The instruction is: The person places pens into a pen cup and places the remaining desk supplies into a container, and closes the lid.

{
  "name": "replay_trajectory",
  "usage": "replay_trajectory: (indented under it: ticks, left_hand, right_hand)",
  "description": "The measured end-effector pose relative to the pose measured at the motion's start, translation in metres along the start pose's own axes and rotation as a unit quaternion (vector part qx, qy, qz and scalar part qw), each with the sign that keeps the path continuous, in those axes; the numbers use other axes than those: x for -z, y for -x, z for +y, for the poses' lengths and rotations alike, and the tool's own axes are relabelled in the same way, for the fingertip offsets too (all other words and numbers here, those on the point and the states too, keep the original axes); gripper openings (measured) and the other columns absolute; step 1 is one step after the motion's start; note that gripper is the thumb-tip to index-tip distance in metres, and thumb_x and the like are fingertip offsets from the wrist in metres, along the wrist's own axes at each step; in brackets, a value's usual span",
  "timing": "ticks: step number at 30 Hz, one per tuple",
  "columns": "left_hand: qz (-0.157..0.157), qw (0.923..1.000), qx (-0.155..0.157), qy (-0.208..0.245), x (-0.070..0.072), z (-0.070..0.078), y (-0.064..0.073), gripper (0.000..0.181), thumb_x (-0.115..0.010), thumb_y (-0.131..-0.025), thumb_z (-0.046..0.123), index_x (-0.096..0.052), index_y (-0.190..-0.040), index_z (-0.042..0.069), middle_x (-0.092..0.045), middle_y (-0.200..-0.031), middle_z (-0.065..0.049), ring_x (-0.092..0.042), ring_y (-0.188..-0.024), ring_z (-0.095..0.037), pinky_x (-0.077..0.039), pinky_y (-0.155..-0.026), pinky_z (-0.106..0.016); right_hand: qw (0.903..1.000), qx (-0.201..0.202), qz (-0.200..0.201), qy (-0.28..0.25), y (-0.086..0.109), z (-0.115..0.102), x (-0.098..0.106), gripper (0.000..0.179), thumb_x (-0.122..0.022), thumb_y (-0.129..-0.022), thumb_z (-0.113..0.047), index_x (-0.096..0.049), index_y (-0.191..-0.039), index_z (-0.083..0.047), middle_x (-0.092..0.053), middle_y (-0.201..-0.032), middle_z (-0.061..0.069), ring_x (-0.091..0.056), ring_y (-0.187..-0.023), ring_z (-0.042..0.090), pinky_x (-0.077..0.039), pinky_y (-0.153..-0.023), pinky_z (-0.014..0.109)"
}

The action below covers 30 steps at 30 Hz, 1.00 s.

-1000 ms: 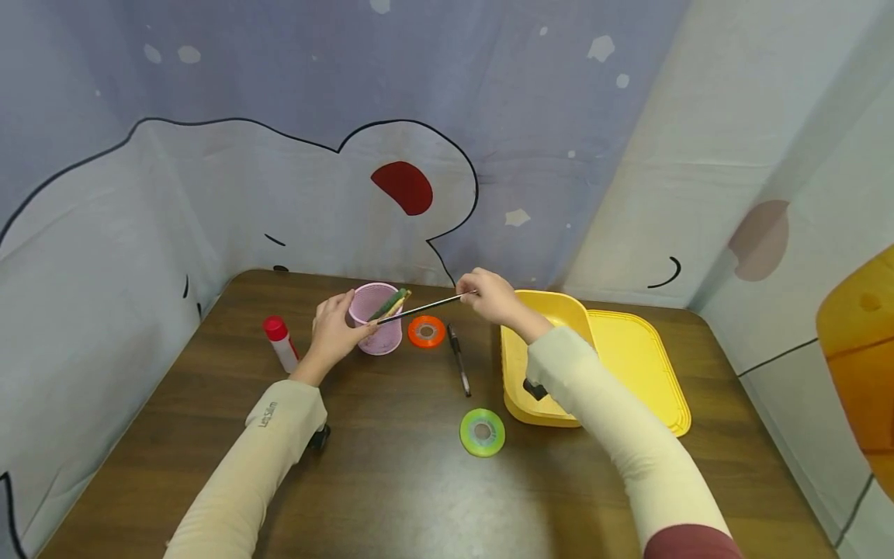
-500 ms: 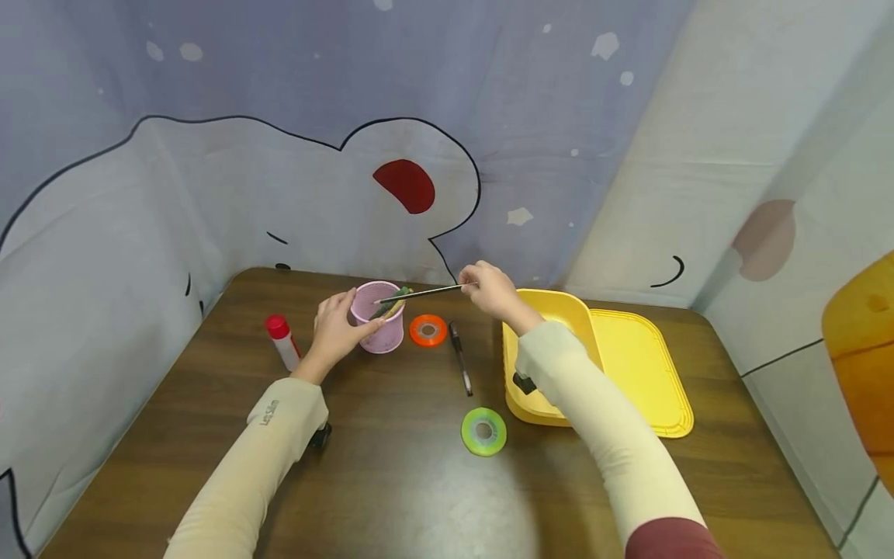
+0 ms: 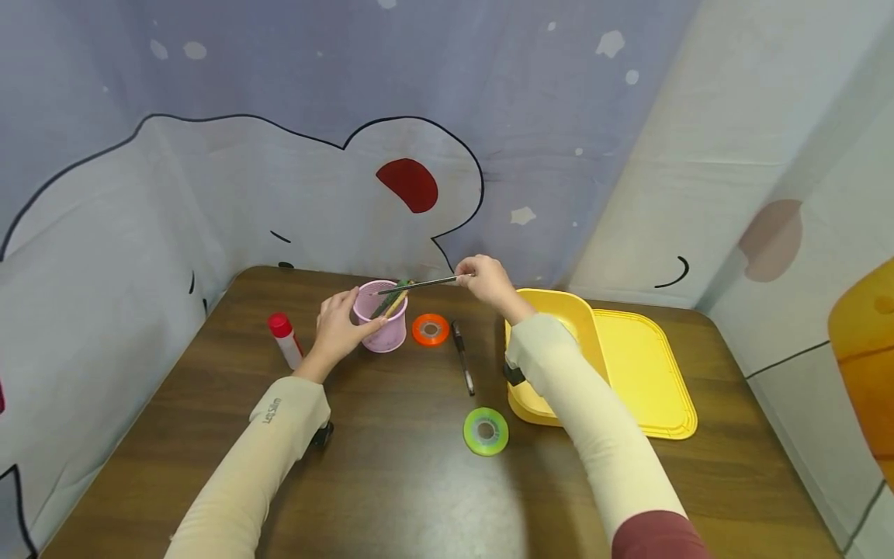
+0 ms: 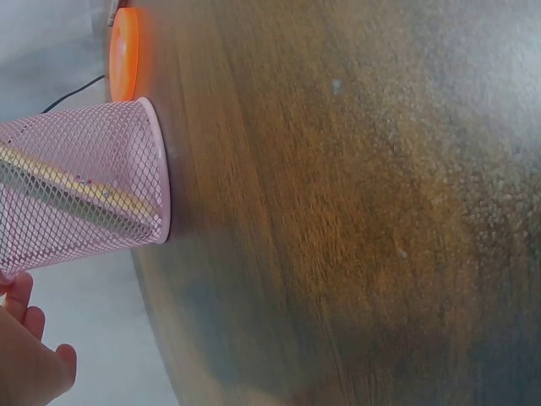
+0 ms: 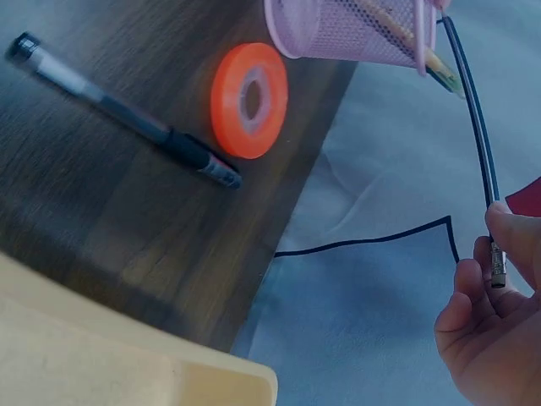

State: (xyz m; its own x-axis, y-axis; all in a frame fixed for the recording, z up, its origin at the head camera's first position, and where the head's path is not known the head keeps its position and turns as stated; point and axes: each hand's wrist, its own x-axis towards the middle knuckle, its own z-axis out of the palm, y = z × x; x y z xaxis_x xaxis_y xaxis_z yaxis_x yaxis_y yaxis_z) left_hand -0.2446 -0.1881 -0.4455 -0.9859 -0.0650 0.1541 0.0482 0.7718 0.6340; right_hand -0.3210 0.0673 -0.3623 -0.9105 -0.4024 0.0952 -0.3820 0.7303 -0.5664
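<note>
A pink mesh pen cup (image 3: 386, 339) stands upright near the back edge of the table. My left hand (image 3: 338, 328) holds its rim, thumb at the front and fingers on the far left side. Inside lean a yellow pencil and a green one, seen through the mesh (image 4: 84, 182) in the left wrist view. Between thumb and fingertips my right hand (image 3: 485, 281) pinches a dark pencil (image 5: 475, 118) near its eraser end. The pencil lies nearly level, its pointed end over the cup's mouth.
Right of the cup lie an orange tape roll (image 3: 430, 330) and a black pen (image 3: 462, 359). A green tape roll (image 3: 486, 432) is nearer. A yellow box (image 3: 594, 349) and its lid (image 3: 639, 373) sit at right, a red-capped glue stick (image 3: 285, 340) at left.
My right hand has risen slightly, and the pencil's pointed end has shifted from beside my left thumb up to over the cup's mouth. The left hand keeps its hold on the cup.
</note>
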Motion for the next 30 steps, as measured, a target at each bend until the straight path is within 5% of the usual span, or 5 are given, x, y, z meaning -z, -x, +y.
replay_trajectory:
  ticks: [11, 30]
  left_hand:
    - [-0.004, 0.9999, 0.006, 0.008, 0.0007, 0.0023, 0.0036, 0.086, -0.063, -0.073, 0.050, -0.029, -0.138, 0.005, -0.034, -0.135, -0.018, -0.022, -0.126, -0.035, -0.021, -0.100, -0.055]
    - [-0.002, 0.9999, 0.012, 0.012, -0.0002, 0.0029, 0.0038, 0.086, -0.064, -0.073, 0.049, -0.029, -0.138, 0.006, -0.034, -0.135, -0.017, -0.021, -0.127, -0.034, -0.020, -0.100, -0.054]
  right_hand:
    - [0.9973, -0.031, -0.020, -0.063, -0.0037, -0.0054, 0.0010, 0.010, -0.057, -0.084, -0.010, -0.064, -0.087, -0.004, -0.063, -0.086, 0.009, -0.052, -0.074, 0.017, -0.041, -0.062, 0.024]
    - [0.9893, -0.059, -0.004, -0.133, -0.0044, -0.0091, -0.0011, 0.012, -0.060, -0.082, -0.011, -0.065, -0.088, -0.002, -0.061, -0.079, 0.007, -0.049, -0.067, 0.013, -0.040, -0.058, 0.021]
